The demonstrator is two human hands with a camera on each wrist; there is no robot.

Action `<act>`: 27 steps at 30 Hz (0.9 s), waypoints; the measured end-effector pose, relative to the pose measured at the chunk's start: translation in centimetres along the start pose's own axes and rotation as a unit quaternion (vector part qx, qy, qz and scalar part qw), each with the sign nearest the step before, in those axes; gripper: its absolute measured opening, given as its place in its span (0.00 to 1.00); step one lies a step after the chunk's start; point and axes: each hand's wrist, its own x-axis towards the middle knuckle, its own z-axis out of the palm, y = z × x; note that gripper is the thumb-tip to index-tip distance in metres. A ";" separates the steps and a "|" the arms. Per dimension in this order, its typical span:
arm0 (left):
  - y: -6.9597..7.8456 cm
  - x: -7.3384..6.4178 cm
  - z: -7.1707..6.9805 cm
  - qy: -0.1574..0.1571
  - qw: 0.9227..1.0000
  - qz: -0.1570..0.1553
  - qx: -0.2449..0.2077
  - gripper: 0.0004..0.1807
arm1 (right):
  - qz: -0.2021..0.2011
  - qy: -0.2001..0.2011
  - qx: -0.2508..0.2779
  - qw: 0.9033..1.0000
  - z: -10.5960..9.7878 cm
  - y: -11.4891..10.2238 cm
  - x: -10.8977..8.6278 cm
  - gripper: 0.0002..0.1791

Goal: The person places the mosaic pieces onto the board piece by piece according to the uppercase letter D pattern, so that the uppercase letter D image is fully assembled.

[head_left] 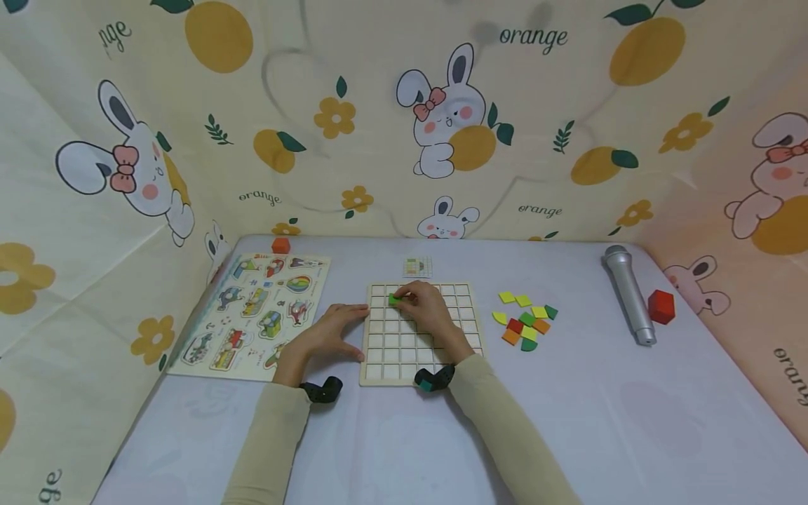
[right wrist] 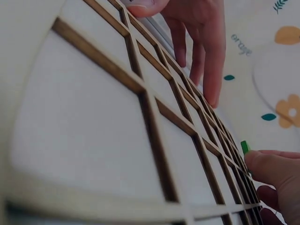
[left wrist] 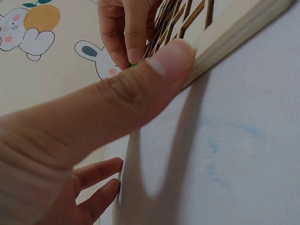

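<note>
A wooden grid board with square white cells lies in the middle of the table. My right hand pinches a small green tile over the board's upper left cells; in the right wrist view the green tile sticks up from between thumb and fingers. My left hand rests at the board's left side, fingers spread, with thumb and fingertips right at its edge. In the left wrist view the left thumb lies against the wooden rim.
Several yellow, green, orange and red tiles lie right of the board. A small pattern card sits behind it. A picture puzzle board is at left, a red block behind it. At right are a silver microphone and another red block.
</note>
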 end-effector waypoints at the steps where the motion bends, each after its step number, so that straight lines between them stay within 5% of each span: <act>1: 0.0 0.0 0.0 0.000 1.000 -0.002 -0.001 0.50 | 0.002 0.002 -0.003 1.000 0.1 0.0 0.0 0.08; 27: 0.1 0.1 0.1 -0.007 1.000 -0.008 0.012 0.50 | 0.001 0.016 -0.024 1.000 0.7 0.0 -0.2 0.06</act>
